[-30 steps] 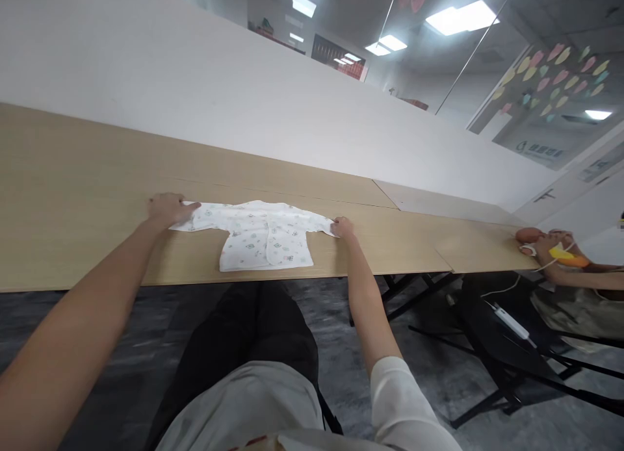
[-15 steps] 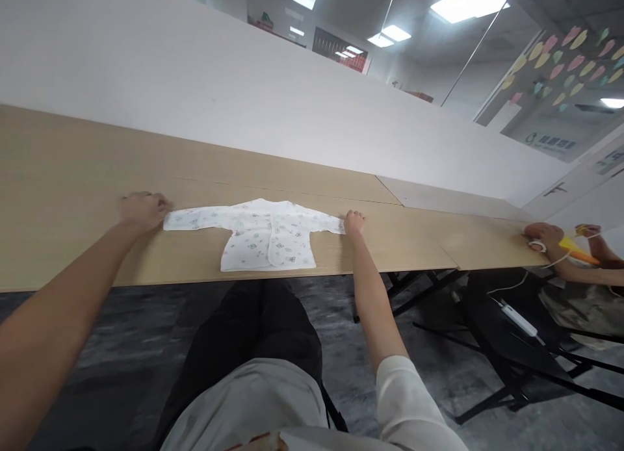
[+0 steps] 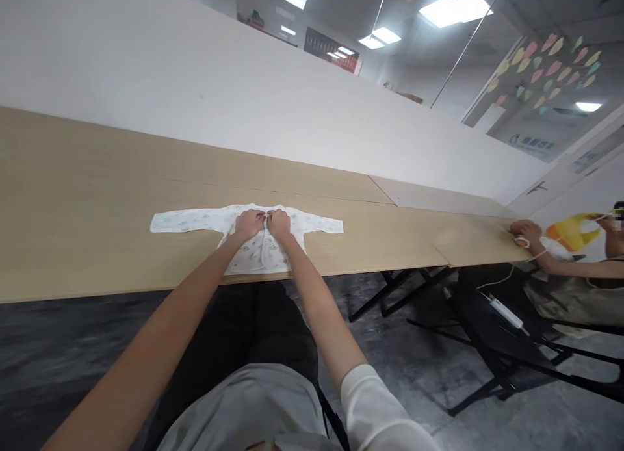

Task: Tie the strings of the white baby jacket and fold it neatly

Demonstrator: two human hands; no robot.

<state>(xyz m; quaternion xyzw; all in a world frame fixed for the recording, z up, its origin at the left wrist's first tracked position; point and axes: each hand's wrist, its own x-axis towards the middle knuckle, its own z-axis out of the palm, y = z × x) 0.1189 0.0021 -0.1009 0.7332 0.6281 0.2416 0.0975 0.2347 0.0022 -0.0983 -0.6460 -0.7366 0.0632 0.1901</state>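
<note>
1. White long-sleeved cotton-looking shirt with small coloured prints: flat on light wood-grain table, near front edge, both sleeves spread sideways.
2. Left hand: on upper chest, just left of front opening, fingers bent. Can't tell if pinching cloth.
3. Right hand: mirrored, just right of opening, fingertips near left's. Grip also unclear.

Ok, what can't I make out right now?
Head view: upper front of the small white patterned fabric shirt, covered by the left hand and right hand.
Head view: whether their grip pinches fabric, hidden behind the hands.
Head view: co-worker's bare arm, cut by the right edge.
Head view: grey-green lettering, too small.
</note>
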